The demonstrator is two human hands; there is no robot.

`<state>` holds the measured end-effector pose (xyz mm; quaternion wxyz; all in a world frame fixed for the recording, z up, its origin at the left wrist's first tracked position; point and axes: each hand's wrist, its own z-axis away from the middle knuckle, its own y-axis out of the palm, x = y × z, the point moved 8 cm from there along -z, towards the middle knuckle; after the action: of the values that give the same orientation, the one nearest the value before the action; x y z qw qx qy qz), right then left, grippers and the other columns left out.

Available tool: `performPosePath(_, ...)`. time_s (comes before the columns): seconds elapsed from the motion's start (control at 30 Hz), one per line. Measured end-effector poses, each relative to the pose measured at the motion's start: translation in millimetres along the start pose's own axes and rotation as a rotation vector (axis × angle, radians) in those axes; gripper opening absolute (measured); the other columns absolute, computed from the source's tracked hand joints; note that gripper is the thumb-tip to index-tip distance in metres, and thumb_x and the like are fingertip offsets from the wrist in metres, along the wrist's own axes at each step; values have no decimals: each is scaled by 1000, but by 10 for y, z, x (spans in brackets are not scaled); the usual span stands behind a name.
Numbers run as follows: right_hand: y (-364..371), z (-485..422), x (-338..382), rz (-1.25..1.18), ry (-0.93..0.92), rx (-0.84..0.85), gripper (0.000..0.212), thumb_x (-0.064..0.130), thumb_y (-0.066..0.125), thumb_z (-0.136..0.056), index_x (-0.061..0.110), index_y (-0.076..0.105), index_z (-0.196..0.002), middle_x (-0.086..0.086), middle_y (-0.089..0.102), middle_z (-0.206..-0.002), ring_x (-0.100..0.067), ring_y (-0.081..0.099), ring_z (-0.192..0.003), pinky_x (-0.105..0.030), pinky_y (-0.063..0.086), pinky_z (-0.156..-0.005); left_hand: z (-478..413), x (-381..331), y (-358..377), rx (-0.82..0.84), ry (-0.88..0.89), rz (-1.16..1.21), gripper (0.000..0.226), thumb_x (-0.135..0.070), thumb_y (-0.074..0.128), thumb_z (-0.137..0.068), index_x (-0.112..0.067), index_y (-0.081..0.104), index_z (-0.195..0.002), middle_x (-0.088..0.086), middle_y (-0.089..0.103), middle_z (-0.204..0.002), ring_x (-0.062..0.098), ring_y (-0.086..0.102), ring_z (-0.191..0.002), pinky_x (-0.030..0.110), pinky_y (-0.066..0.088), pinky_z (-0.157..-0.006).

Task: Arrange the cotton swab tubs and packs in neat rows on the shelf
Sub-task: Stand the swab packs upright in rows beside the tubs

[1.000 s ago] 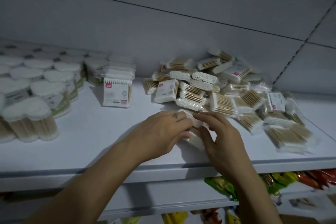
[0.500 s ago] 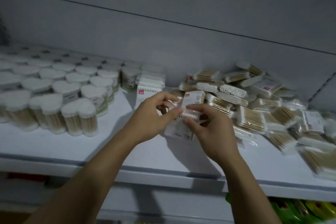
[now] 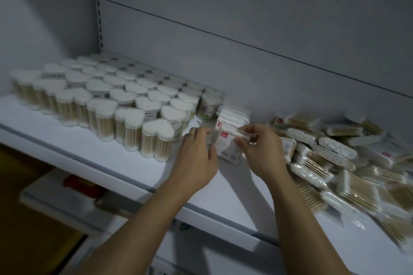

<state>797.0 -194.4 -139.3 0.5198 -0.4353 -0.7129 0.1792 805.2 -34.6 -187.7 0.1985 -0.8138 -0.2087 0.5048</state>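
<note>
One flat clear-plastic pack of wooden-stemmed cotton swabs (image 3: 228,148), red-labelled at the top corner, held upright just above the white metal shelf (image 3: 234,185), near its middle. Pinched at the left edge by the left hand (image 3: 196,156), fingers curled together round the film. Pinched along the top right edge by the right hand (image 3: 261,152), thumb and fingertips closed on the pack.

Directly behind, touching or nearly so: a short row of like packs (image 3: 234,116) standing on edge. Not countable beyond at least two red labels.

To the left, more than thirty heart-shaped clear tubs (image 3: 129,127) packed upright in slanting rows, white cotton tips on top, pale stems below. Rear rows too blurred for a full count. Between tubs and packs, one small tub with a green label (image 3: 209,107).

To the right, a loose heap of crinkled film packs (image 3: 335,163), well over a dozen, lying flat and crosswise, spilling towards the shelf's front edge beside the right forearm.

Behind everything, a smooth grey back panel (image 3: 245,18) and one slotted upright (image 3: 98,6). Below, a lower shelf (image 3: 55,194) with one blurred red object (image 3: 78,183).
</note>
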Motion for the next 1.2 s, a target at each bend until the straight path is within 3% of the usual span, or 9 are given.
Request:
performPosePath(0.17,158,-156,-17,87,-4,-50,20,24,72,-84,20,70,-103,5,45,-101,-17,56,-98,-19,33,-76,-6,2,49,50,3,-41,37,-11,49,-94,-11,43,-130,10,45,-129,25,45,-117,34,41,-94)
performPosePath(0.3,236,-68,-55,118,-30,-85,28,29,70,-85,23,67,-112,5,46,-104,-19,52,-107,-28,41,-84,5,-5,101,83,28,-103,40,-16,50,-95,-12,42,-134,9,44,-132,25,42,-119,33,38,-96)
performPosePath(0.47,76,96,-1,116,-77,-81,50,27,70,-85,23,54,-132,-2,48,-121,-18,50,-112,-24,37,-85,24,-135,116,51,153,-241,37,-26,55,-92,-14,49,-127,8,45,-127,25,42,-114,40,43,-94)
performPosePath(0.6,-274,455,-101,219,-45,-71,41,25,69,-86,25,58,-125,3,52,-125,-13,51,-109,-22,37,-84,108,-371,145,54,324,-277,30,-27,58,-88,-18,57,-117,4,52,-116,23,45,-108,39,46,-86)
performPosePath(0.77,-792,982,-519,330,95,-165,24,22,66,-86,25,69,-110,6,61,-112,-14,58,-96,-24,41,-75,323,-754,607,376,383,-242,46,-44,49,-95,-29,42,-137,-5,45,-132,16,36,-119,34,36,-100)
performPosePath(0.9,-925,1264,-799,383,199,-240,23,17,66,-84,21,70,-106,4,63,-106,-19,58,-97,-26,43,-73,456,-953,1056,557,336,-286,58,-53,47,-94,-31,29,-144,-1,43,-142,22,33,-128,39,29,-104)
performPosePath(1.03,-738,1387,-862,450,162,-183,34,19,69,-81,20,68,-115,0,64,-117,-23,52,-108,-28,42,-84,461,-1069,1218,629,292,-109,45,-44,54,-93,-36,43,-136,-5,49,-136,16,36,-127,34,33,-104)
performPosePath(1.2,-736,1385,-864,329,119,-124,51,31,77,-75,25,61,-123,6,58,-122,-17,44,-112,-23,35,-86,316,-984,1219,713,21,190,34,-33,72,-84,-35,62,-117,-9,61,-108,7,60,-96,26,51,-85)
